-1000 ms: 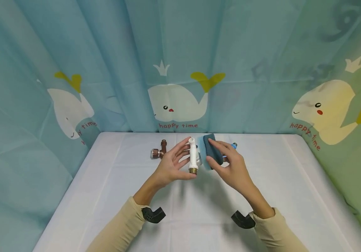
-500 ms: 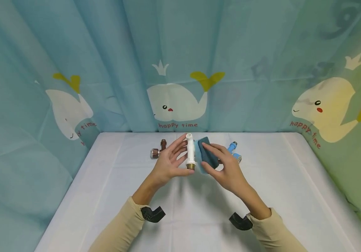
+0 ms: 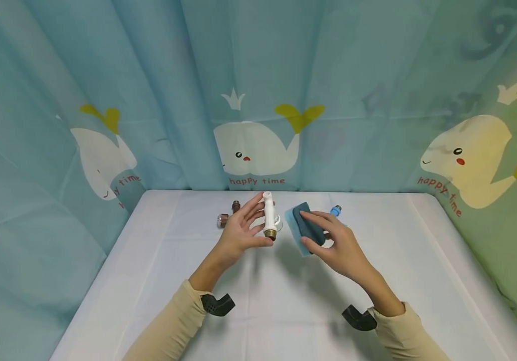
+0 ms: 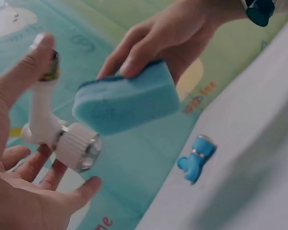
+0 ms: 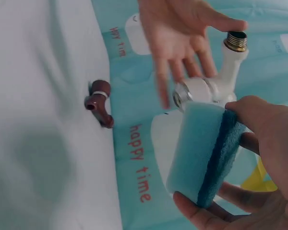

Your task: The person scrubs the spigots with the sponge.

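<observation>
My left hand (image 3: 239,229) holds a white angle valve (image 3: 269,214) up above the table, thumb at its brass threaded end and fingers at the other end. In the left wrist view the valve's ribbed white knob (image 4: 77,146) points toward the sponge. My right hand (image 3: 341,245) grips a sponge (image 3: 305,229), light blue foam with a dark blue scouring layer, between thumb and fingers. A gap separates the sponge from the valve in the head view. The sponge's foam side (image 5: 194,143) faces the valve in the right wrist view.
On the white table (image 3: 258,311) lies a brown valve (image 3: 229,215), partly behind my left hand. A blue valve (image 4: 197,158) lies to the right, mostly hidden by my right hand in the head view. A whale-printed curtain (image 3: 258,100) surrounds the table's back and sides.
The sponge and my right hand have moved right, away from the white valve. My left hand has shifted slightly left with the valve still held.
</observation>
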Action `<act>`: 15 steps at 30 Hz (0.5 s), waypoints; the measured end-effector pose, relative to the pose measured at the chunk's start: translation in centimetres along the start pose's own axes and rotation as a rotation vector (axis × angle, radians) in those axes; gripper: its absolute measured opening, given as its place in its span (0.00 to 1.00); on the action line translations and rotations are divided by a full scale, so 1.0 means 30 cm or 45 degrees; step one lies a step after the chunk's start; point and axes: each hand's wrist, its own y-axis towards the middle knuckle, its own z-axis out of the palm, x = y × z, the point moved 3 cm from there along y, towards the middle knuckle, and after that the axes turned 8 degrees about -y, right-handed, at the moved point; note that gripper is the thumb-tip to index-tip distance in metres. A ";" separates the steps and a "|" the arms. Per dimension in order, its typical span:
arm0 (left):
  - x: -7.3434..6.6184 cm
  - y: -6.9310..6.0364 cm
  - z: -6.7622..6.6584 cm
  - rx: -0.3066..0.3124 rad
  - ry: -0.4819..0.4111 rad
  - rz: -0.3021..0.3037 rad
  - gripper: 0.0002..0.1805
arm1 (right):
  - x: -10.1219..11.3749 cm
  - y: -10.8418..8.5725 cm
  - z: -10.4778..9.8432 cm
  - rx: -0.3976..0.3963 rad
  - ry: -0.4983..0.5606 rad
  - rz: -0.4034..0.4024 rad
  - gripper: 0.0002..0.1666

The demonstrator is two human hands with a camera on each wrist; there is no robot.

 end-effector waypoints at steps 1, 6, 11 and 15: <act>0.002 0.002 -0.002 -0.013 -0.030 -0.010 0.71 | -0.004 -0.003 -0.005 -0.001 -0.002 0.003 0.33; 0.018 0.005 -0.016 -0.049 -0.166 -0.054 0.76 | -0.021 -0.020 -0.013 0.019 -0.009 0.004 0.33; 0.039 0.002 -0.027 -0.003 -0.164 -0.069 0.73 | -0.045 -0.041 -0.009 0.016 -0.003 0.006 0.33; 0.054 -0.002 -0.032 0.001 -0.222 -0.080 0.70 | -0.059 -0.051 -0.014 -0.008 -0.010 -0.017 0.33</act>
